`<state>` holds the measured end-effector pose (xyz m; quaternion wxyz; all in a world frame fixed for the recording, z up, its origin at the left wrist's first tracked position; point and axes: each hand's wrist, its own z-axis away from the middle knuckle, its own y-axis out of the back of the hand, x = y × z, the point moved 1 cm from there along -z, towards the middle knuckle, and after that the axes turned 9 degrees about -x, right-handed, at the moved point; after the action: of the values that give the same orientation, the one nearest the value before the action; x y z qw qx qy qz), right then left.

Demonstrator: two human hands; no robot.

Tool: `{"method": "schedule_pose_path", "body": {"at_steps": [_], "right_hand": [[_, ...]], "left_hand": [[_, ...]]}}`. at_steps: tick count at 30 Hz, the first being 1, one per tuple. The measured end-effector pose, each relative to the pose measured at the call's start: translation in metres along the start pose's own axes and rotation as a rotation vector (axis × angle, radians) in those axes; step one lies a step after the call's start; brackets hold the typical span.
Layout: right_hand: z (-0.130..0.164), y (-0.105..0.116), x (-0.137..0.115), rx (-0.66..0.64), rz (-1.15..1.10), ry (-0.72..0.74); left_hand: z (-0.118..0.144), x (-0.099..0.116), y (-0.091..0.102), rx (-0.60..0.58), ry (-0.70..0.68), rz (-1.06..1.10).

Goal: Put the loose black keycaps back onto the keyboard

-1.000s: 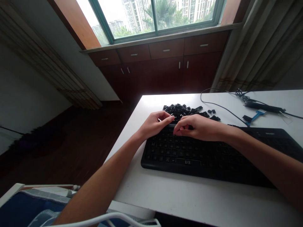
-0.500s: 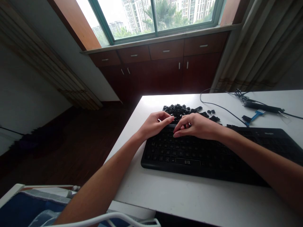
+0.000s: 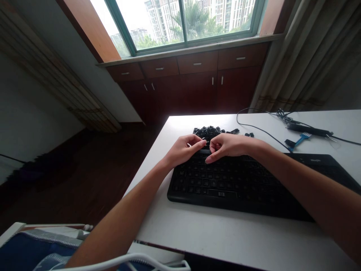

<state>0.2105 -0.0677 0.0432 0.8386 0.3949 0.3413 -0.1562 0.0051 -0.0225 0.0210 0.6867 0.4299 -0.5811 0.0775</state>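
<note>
A black keyboard lies on the white table, most of its key positions bare of caps. My left hand is over its upper left edge, thumb and fingertips pinched together; a tiny pale spot shows at the tips, too small to name. Close to its right, my right hand hovers above the top key rows with curled fingers and the thumb pointing left. What it holds, if anything, is hidden. Just behind both hands sits a heap of loose black keycaps.
A few stray keycaps lie right of the heap. Farther right are a blue brush, a long black object and a looping black cable. A white chair rail is at the table's near left.
My right hand's fingers have curled in more, and its wrist has shifted slightly left and up. My left hand keeps nearly the same pinch. The whole view has shifted slightly.
</note>
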Motion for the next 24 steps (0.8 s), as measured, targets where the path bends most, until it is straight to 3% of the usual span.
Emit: {"method": "schedule_pose_path", "body": {"at_steps": [10, 19, 24], "right_hand": [[0.002, -0.004, 0.006, 0.039, -0.022, 0.002], [0.009, -0.003, -0.003, 0.043, 0.133, -0.030], [0.008, -0.004, -0.001, 0.062, 0.111, -0.038]], "left_hand": [[-0.001, -0.001, 0.000, -0.003, -0.011, 0.008], [0.000, 0.000, 0.000, 0.017, -0.030, 0.011], [0.001, 0.002, 0.000, 0.034, -0.018, 0.044]]}}
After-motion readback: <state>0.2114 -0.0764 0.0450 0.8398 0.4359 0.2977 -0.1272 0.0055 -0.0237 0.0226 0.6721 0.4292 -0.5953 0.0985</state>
